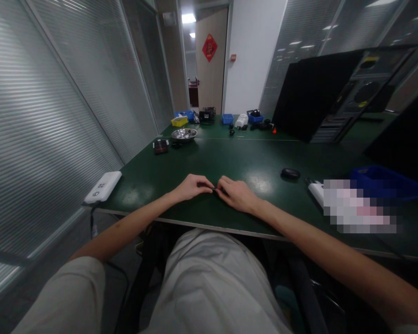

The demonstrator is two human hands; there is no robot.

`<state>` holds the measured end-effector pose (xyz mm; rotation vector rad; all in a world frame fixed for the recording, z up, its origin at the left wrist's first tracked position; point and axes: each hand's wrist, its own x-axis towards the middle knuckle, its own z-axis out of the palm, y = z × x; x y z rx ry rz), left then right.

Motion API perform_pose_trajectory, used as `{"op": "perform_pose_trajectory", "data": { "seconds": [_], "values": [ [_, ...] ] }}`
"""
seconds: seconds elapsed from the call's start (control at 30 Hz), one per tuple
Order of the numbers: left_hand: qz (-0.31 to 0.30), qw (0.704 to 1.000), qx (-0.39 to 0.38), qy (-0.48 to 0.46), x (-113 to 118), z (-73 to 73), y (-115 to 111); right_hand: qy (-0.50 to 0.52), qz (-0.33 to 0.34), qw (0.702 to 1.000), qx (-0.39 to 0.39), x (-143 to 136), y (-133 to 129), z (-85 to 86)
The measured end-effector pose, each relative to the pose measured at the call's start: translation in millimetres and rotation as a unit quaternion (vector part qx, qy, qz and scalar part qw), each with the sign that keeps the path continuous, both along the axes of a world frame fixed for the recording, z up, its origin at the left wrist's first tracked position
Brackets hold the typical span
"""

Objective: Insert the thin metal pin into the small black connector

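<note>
Close to the front edge of the green tabletop (226, 160), my two hands meet over a tiny dark piece (214, 189). It is too small to name. My left hand (192, 187) has thumb and forefinger pinched at its left side. Curled around its right side are the fingers of my right hand (236, 192), which partly hide it. Both hands rest low over the table, fingertips almost touching.
A black mouse-like object (290, 174) lies right of my hands, with a blue tray (386, 181) beyond. At far left sits a white box (103, 187) with a cable. A metal bowl (184, 135), a dark box (160, 146) and a computer case (348, 93) stand farther back.
</note>
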<state>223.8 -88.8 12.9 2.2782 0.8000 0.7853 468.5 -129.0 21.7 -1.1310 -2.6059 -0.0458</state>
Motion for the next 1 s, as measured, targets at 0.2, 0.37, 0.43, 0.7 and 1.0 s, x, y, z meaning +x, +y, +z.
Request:
{"op": "perform_pose_trajectory", "data": {
  "seconds": [0.2,0.37,0.43,0.7,1.0],
  "values": [
    [0.017,0.999,-0.037,-0.017,0,-2.2,0,-0.002,0.006,1.0,0.01,1,2,-4.5],
    [0.029,0.997,-0.066,-0.031,3,-5.3,-1,0.007,0.002,1.0,0.01,-1,0,-2.1],
    [0.026,0.996,-0.072,-0.035,4,-6.0,-2,0.011,0.0,1.0,0.011,-1,0,-1.8],
    [0.038,0.997,-0.02,-0.066,2,-0.6,5,0.021,-0.014,0.999,0.024,1,-1,-3.4],
    [0.077,0.994,0.076,0.032,3,-6.8,10,0.032,-0.021,0.999,0.016,4,-2,-1.7]
  ]
}}
